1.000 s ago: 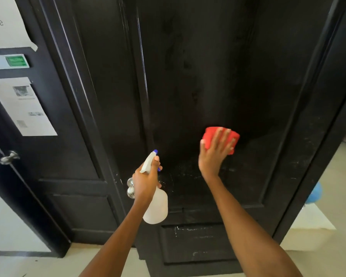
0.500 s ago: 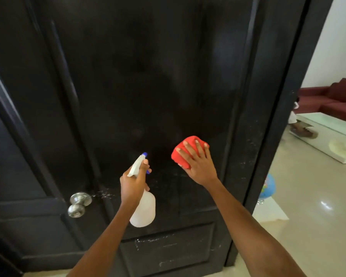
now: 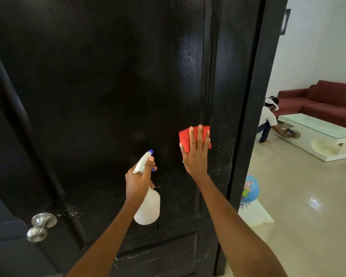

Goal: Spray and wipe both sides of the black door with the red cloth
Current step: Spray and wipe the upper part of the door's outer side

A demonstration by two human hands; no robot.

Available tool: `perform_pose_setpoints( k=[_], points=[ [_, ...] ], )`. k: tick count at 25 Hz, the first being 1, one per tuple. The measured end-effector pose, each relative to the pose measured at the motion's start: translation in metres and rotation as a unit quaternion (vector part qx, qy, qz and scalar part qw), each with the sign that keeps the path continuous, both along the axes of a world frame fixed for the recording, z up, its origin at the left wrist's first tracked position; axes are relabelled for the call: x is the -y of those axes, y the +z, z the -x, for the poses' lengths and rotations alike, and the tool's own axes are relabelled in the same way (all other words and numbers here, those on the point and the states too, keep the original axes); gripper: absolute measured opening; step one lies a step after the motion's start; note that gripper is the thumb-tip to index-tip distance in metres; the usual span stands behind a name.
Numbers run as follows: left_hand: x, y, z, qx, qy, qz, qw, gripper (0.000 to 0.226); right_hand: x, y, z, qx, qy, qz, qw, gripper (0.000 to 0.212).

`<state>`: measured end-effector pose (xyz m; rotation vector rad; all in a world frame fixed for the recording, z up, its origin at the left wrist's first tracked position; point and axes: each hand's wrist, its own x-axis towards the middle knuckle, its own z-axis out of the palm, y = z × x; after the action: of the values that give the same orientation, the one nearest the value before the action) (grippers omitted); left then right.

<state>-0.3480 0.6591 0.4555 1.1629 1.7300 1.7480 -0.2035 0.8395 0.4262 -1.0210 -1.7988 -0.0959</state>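
The black door (image 3: 112,86) fills most of the view, with white droplets and streaks on its lower panels and right stile. My right hand (image 3: 196,154) lies flat, fingers spread, pressing the folded red cloth (image 3: 185,137) against the door near its right stile. My left hand (image 3: 139,179) grips the neck of a white spray bottle (image 3: 148,206) with a blue nozzle tip, held just in front of the door, left of the cloth. A silver round door knob (image 3: 41,226) sticks out at the lower left.
Past the door's right edge lies a tiled floor with a small globe (image 3: 250,189) on a white mat. Farther back, a person (image 3: 268,120) crouches by a white coffee table (image 3: 318,134) in front of a maroon sofa (image 3: 328,100).
My right hand slid the cloth left and back right across the door. The view swung right, bringing the knob and the room into sight. The bottle stayed in my left hand.
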Motion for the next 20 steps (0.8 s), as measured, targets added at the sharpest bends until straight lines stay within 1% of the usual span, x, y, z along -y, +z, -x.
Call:
perform_pose_setpoints(
  k=[3, 4, 6, 8, 10, 13, 15, 16, 17, 18, 19, 20],
  points=[
    [-0.016, 0.014, -0.013, -0.003, -0.001, -0.007, 1.0, 0.046, -0.018, 0.074, -0.007, -0.001, -0.01, -0.075, 0.997, 0.072],
    [-0.021, 0.019, -0.017, -0.008, -0.002, -0.011, 1.0, 0.046, -0.021, 0.087, -0.011, 0.0, -0.012, -0.089, 0.996, 0.072],
    [-0.031, 0.028, -0.024, -0.011, -0.007, -0.016, 1.0, 0.046, -0.021, 0.086, -0.015, 0.012, -0.011, -0.095, 0.995, 0.072],
    [-0.039, 0.032, -0.03, -0.011, -0.012, -0.015, 1.0, 0.044, -0.019, 0.058, -0.024, 0.036, -0.012, -0.098, 0.994, 0.072],
    [-0.043, 0.036, -0.039, -0.016, -0.017, -0.014, 1.0, 0.041, -0.013, 0.01, -0.037, 0.086, 0.007, -0.079, 0.993, 0.077],
    [-0.044, 0.038, -0.051, -0.023, -0.021, -0.01, 0.999, 0.038, 0.005, -0.073, -0.061, 0.152, 0.062, 0.013, 0.986, 0.099],
    [-0.044, 0.038, -0.058, -0.024, -0.025, -0.009, 0.999, 0.039, 0.017, -0.114, -0.08, 0.179, 0.091, 0.047, 0.978, 0.104],
    [-0.045, 0.038, -0.062, -0.026, -0.027, -0.008, 0.999, 0.039, 0.02, -0.125, -0.089, 0.171, 0.096, 0.047, 0.979, 0.104],
    [-0.046, 0.039, -0.066, -0.028, -0.028, -0.006, 0.999, 0.04, 0.023, -0.128, -0.096, 0.14, 0.1, 0.054, 0.984, 0.102],
    [-0.047, 0.039, -0.07, -0.028, -0.03, -0.004, 0.999, 0.04, 0.026, -0.122, -0.099, 0.074, 0.104, 0.078, 0.989, 0.098],
    [-0.05, 0.038, -0.075, -0.029, -0.032, 0.0, 0.999, 0.039, 0.028, -0.11, -0.101, -0.014, 0.109, 0.105, 0.988, 0.09],
    [-0.052, 0.037, -0.079, -0.031, -0.035, 0.004, 0.999, 0.039, 0.029, -0.094, -0.101, -0.099, 0.104, 0.111, 0.983, 0.078]
  ],
)
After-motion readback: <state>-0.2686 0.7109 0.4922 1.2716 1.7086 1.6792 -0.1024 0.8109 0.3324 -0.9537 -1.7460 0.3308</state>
